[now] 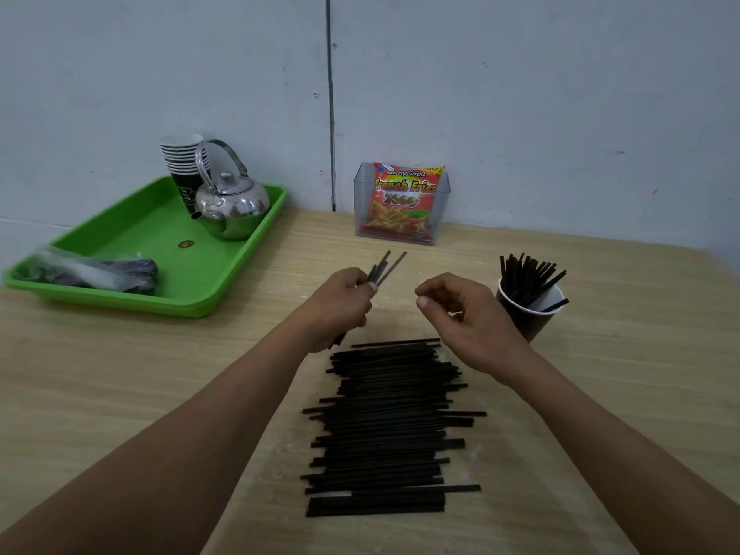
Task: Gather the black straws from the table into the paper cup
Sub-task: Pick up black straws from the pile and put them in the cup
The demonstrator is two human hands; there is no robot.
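Note:
A long pile of black straws [386, 426] lies flat on the wooden table [120, 374], stacked crosswise in front of me. My left hand [340, 306] grips a small bunch of straws [386, 266] that point up and away above the pile's far end. My right hand [460, 310] hovers beside it with fingers loosely curled and nothing in them. A dark paper cup [528, 314] with a white inside stands just right of my right hand, holding several black straws upright.
A green tray [160, 242] at the back left carries a metal kettle [232, 202], a stack of paper cups [184, 162] and a plastic bag [96, 270]. A clear box with a French fries snack packet [402, 202] stands by the wall.

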